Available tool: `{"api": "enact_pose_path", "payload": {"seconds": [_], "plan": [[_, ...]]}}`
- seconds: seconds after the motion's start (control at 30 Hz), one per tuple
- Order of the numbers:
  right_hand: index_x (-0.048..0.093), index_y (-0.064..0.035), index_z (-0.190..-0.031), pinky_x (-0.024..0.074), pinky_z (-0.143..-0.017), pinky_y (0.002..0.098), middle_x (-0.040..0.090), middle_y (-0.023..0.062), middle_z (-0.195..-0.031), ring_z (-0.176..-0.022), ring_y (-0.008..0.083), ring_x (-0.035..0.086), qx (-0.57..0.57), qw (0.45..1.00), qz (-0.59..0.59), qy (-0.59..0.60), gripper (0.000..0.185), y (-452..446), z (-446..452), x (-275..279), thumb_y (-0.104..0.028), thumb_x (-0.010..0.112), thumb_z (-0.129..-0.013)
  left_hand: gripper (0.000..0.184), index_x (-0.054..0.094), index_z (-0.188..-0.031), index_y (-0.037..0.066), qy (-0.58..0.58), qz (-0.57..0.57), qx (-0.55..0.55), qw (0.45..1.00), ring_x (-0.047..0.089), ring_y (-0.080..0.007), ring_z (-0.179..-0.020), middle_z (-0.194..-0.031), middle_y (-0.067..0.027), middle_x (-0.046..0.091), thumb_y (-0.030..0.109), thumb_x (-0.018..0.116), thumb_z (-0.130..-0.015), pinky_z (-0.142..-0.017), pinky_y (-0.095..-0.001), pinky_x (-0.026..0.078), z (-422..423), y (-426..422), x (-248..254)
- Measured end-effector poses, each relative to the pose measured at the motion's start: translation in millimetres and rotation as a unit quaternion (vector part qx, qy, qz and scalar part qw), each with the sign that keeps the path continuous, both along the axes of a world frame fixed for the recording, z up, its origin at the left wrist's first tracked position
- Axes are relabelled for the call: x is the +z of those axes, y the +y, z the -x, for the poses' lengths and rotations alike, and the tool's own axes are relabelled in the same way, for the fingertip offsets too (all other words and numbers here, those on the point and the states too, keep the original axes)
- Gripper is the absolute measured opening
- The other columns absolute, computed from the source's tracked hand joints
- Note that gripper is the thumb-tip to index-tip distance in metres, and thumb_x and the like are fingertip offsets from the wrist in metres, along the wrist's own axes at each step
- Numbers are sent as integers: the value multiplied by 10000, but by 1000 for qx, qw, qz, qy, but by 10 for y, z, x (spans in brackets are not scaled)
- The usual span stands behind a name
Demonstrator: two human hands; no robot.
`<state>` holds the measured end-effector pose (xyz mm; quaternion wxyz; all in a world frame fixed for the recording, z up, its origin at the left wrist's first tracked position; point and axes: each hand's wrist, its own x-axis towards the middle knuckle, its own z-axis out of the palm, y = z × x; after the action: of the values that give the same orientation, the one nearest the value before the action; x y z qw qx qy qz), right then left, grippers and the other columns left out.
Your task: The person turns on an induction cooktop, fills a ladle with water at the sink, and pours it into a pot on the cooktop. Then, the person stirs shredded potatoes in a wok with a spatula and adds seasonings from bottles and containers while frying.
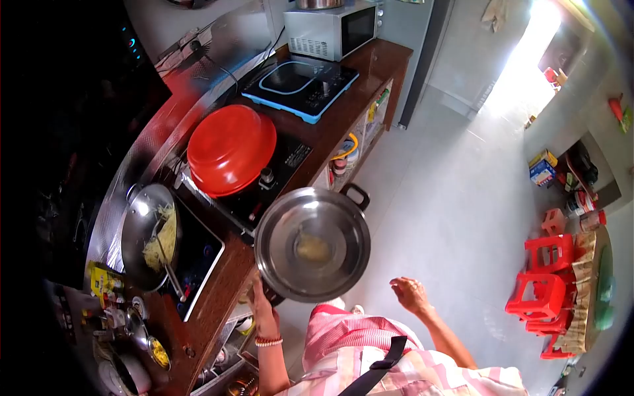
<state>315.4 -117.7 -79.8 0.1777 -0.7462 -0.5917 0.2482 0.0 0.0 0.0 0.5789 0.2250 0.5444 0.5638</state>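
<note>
My left hand (pixel 262 305), with a beaded bracelet at the wrist, is closed round the near handle of a round steel pot (pixel 277 264). The pot hangs in front of the counter edge, and some yellowish food or liquid shows at its middle. My right hand (pixel 409 295) is apart from the pot, over the floor, its fingers loosely spread and holding nothing. Left of the pot, a wok (pixel 137 228) with pale shredded food and a ladle (pixel 173 280) sits on a black cooktop. Behind the pot, a red basin (pixel 231 150) covers part of another cooktop.
The wooden counter (pixel 214 290) runs along the left, bearing an induction cooker (pixel 300 86), a microwave (pixel 330 32) and a yellow packet (pixel 105 282). Small bowls stand at the lower left. Red stools (pixel 538 294) and a covered table (pixel 584 290) are on the right. Grey floor (pixel 439 191) lies between.
</note>
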Motion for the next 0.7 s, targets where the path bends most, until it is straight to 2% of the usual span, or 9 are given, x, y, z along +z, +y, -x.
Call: {"api": "enact_pose_path", "payload": {"seconds": [0.07,0.17,0.23,0.33,0.47,0.5,0.53,0.6,0.7], "plan": [[621,-97,-896,489,-645,389,617,102,-827,-737,303,599,23,999,-38,25,120,104,289,4,-141,554,-807,433,516,-1148,35,-3,18,-13,1000,574,-198,-944,-1125,-90,550,354,530,-856,-737,-352,498,177,232,-107],[621,-96,-898,482,-632,398,613,103,-813,-732,313,595,48,998,7,34,121,803,-362,80,-136,562,-801,405,533,-1124,80,-18,35,-20,999,601,-185,-890,-1068,-60,591,372,547,-844,-666,-304,520,-797,998,62],[624,-98,-899,481,-635,402,617,105,-834,-739,314,597,47,999,-4,25,123,1370,-489,19,-132,567,-795,364,537,-1107,75,-35,-61,-40,997,605,-169,-877,-1026,-48,606,339,531,-856,-655,-308,523,-926,1632,-136],[629,-107,-894,483,-648,398,623,101,-861,-750,307,601,47,999,-3,18,120,1988,-771,108,-130,567,-794,310,589,-972,-4,-69,14,-15,997,623,-174,-774,-888,-76,637,278,502,-878,-680,-291,504,-1208,2161,260],[635,-99,-871,490,-630,370,626,101,-806,-707,280,604,60,996,-55,-26,109,3073,-1341,238,-115,555,-799,309,579,-995,-16,-25,-48,14,998,608,-178,-811,-921,-85,623,257,495,-877,-731,-290,479,-1356,2788,572],[635,-88,-873,496,-601,349,627,101,-779,-670,251,612,80,991,-90,-57,110,3352,-1514,226,-98,551,-804,310,575,-1004,-16,179,-146,30,972,597,-178,-838,-940,-85,617,256,495,-878,-751,-293,467,-1292,2875,415],[633,-70,-878,490,-562,314,620,83,-744,-629,200,601,32,997,-50,42,112,3629,-1656,303,-76,545,-810,312,570,-1014,-16,376,-231,42,896,587,-178,-866,-958,-85,610,255,495,-878,-772,-296,455,-1231,2938,277],[629,-38,-886,469,-501,249,595,43,-681,-568,111,564,-11,980,-41,196,114,4247,-1945,409,-41,535,-821,321,556,-1046,-10,86,-25,58,994,538,-173,-955,-1031,-93,581,256,490,-880,-830,-304,411,-1192,3196,201],[626,-23,-885,446,-482,211,565,3,-641,-542,77,523,41,976,-95,191,115,5271,-2170,735,-23,525,-829,338,592,-955,-27,26,-28,114,993,575,-139,-772,-890,-71,624,278,458,-895,-704,-269,446,-1408,3331,775]]}}
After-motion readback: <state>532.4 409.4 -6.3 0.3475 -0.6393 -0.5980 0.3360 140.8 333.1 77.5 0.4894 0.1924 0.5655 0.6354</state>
